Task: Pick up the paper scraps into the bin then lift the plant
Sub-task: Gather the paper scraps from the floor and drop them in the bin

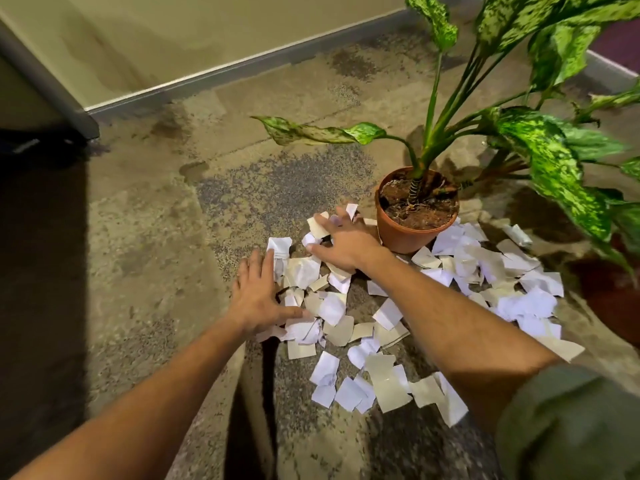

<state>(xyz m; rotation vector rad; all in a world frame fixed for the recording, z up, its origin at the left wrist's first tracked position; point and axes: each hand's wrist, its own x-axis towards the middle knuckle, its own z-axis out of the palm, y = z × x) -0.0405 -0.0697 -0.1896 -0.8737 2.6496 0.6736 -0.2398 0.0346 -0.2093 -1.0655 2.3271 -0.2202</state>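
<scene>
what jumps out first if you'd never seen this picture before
The spread of torn paper scraps on the rough concrete floor draws the eye first, fanning out from the foot of the plant pot. Next come the two bare hands pressing flat on the scraps: the left hand at the pile's left edge, the right hand just left of the pot. Big speckled green leaves fill the upper right.

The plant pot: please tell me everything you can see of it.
The plant pot is round, terracotta-coloured, apparently plastic, and stands upright on the floor. It holds dark brown soil and a plant with long variegated green leaves. Paper scraps lie against its base. The right hand is spread on scraps just left of it; contact is unclear.
</scene>
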